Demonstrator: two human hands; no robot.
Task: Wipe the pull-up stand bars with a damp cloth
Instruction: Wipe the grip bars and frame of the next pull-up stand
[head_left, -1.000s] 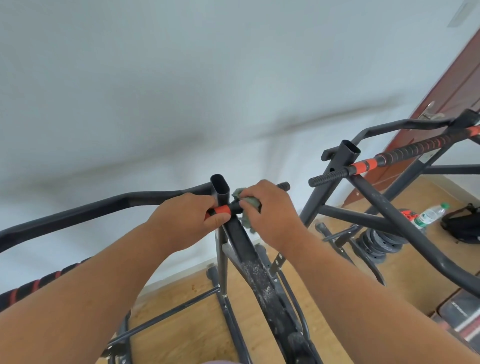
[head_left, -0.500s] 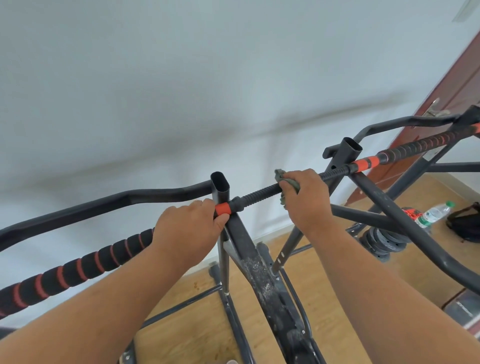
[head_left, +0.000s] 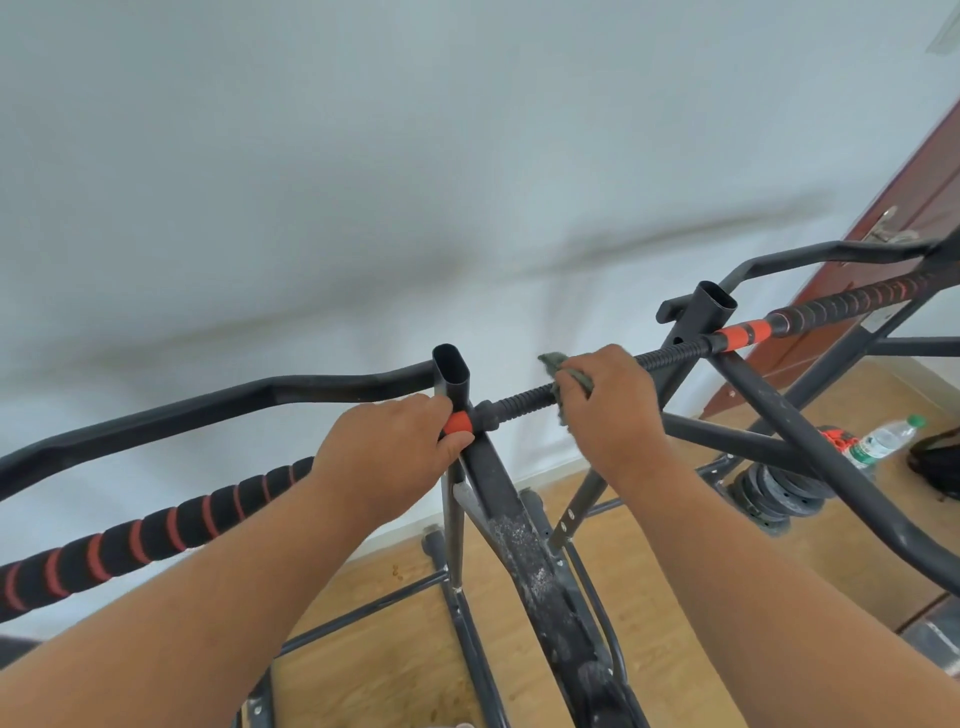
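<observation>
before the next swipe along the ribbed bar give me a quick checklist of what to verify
1. Cloth wrapped round the ribbed bar: ok.
2. Right hand grips the cloth: ok.
3. Left hand steadies the bar at the orange collar: ok.
4. Bar free of obstacles up to the far orange sleeve: ok.
5. Cloth damp: cannot tell.
6. Lower strut clean: not ok, white specks.

The left hand (head_left: 387, 457) grips the black steel bar with ribbed black-and-orange foam sleeves (head_left: 675, 351) at an orange band, directly beside the open-topped black oval upright tube (head_left: 451, 374). The right hand (head_left: 608, 405) wraps a crumpled grey-green cloth (head_left: 563, 366) around the same bar's ribbed section, to the right of the left hand. Beyond the right hand stands a second open black tube (head_left: 714, 306).
</observation>
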